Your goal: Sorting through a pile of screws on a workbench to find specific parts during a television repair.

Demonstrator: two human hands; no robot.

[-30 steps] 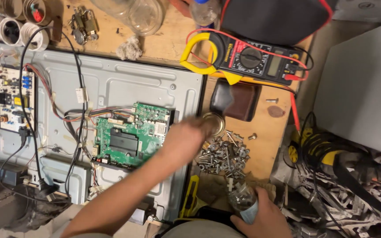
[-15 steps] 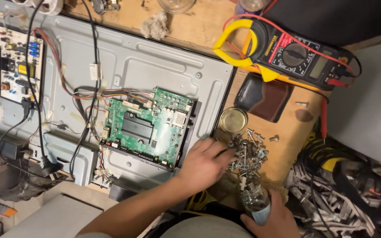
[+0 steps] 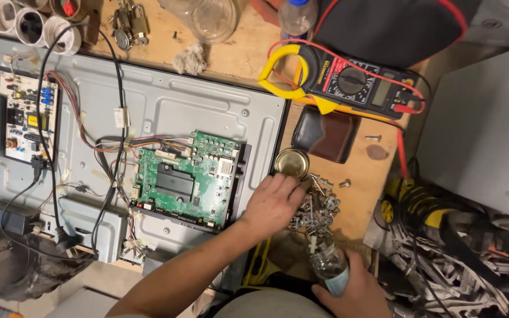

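My left hand [image 3: 275,203] reaches in from the lower left and lies palm down on a pile of loose metal screws [image 3: 316,209] on the wooden bench. Its fingers curl over the pile's left edge, their tips close to a round gold lid [image 3: 291,163] lying flat on the bench. What is under the fingers is hidden. At the bottom edge my right hand [image 3: 354,291] grips a small clear glass jar [image 3: 327,265], mouth tilted toward the screws.
A grey metal back panel [image 3: 166,112] carries a green circuit board [image 3: 187,179], a white power board [image 3: 25,118] and wires. A yellow and black clamp meter [image 3: 349,79] with red leads and a brown wallet [image 3: 325,134] lie behind the screws. Tangled cables [image 3: 443,235] fill the right.
My left hand was up at the gold lid; the lid now lies on the bench and the hand has dropped onto the screw pile. The jar stays in my right hand.
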